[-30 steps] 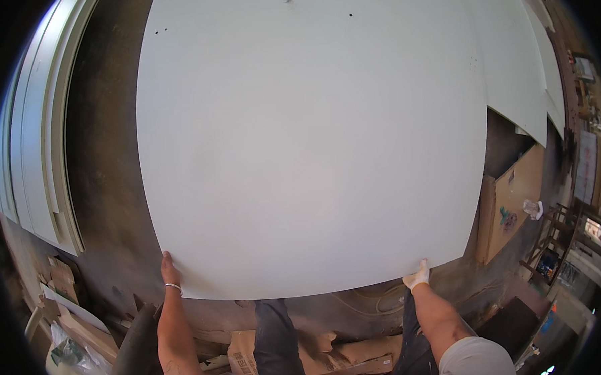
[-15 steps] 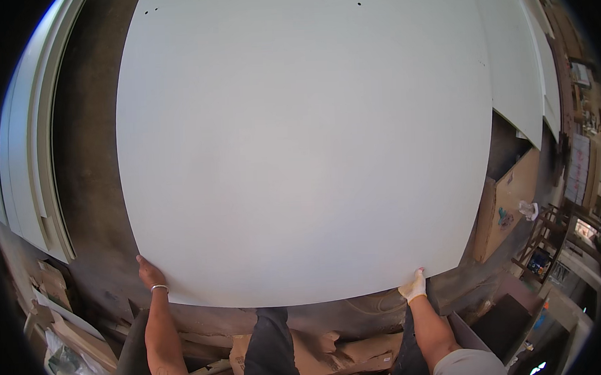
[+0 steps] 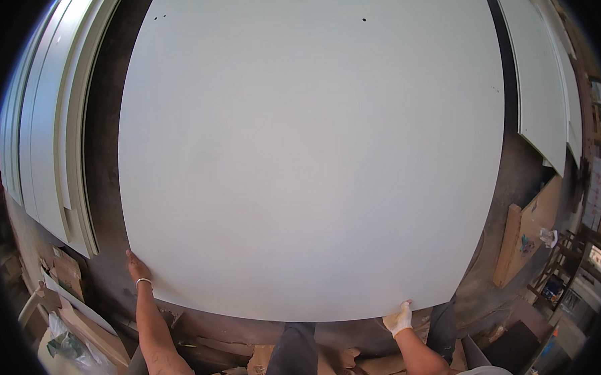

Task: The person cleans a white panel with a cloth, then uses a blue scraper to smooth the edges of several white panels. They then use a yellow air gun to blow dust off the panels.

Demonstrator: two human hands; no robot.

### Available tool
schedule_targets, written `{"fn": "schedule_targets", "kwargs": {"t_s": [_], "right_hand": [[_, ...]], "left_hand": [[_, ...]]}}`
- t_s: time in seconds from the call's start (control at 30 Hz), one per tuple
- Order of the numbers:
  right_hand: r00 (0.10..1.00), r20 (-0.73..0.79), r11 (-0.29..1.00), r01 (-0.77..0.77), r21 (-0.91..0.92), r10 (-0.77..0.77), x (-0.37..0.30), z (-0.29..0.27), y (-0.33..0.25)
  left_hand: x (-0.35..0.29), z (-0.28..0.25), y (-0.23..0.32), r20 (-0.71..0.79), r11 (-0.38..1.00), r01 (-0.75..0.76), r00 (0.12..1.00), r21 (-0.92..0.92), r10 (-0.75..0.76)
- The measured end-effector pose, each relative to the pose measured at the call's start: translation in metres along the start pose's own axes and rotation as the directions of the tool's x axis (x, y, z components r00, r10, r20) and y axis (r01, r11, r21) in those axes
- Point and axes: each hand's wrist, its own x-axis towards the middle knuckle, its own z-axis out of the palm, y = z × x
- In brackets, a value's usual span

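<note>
A large white panel [image 3: 299,161] with a few small dark holes near its far end fills the middle of the view. At its near left corner my left hand [image 3: 138,268], bare with a band at the wrist, grips the edge with the fingers mostly hidden beneath. My right hand [image 3: 399,319], in a white glove, holds the near edge toward the right corner, thumb on top. The panel spans the space in front of my legs, and its underside is hidden.
Stacked pale panels [image 3: 44,145] stand along the left, and more white panels [image 3: 537,76] lie at the right. A cardboard box [image 3: 533,227] sits below those. Torn brown cardboard [image 3: 335,367] lies around my feet, and clear plastic wrap [image 3: 79,351] is at the lower left.
The white panel has shifted left and nearer with both hands on it. A dark gap now shows between it and the right panels, while the left gap is narrower.
</note>
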Motion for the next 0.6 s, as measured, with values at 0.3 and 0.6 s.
{"fn": "schedule_targets", "kwargs": {"t_s": [0.3,0.6], "right_hand": [[0.999,0.035,1.000,-0.007,-0.016,0.007,0.023,-0.018,-0.053],[0.999,0.007,0.995,0.043,-0.085,-0.043,0.028,-0.016,-0.086]], "left_hand": [[-0.080,0.013,-0.001,-0.132,0.936,0.241,0.968,0.256,-0.213],[-0.118,0.029,-0.010,-0.043,0.992,0.122,0.992,0.036,-0.120]]}}
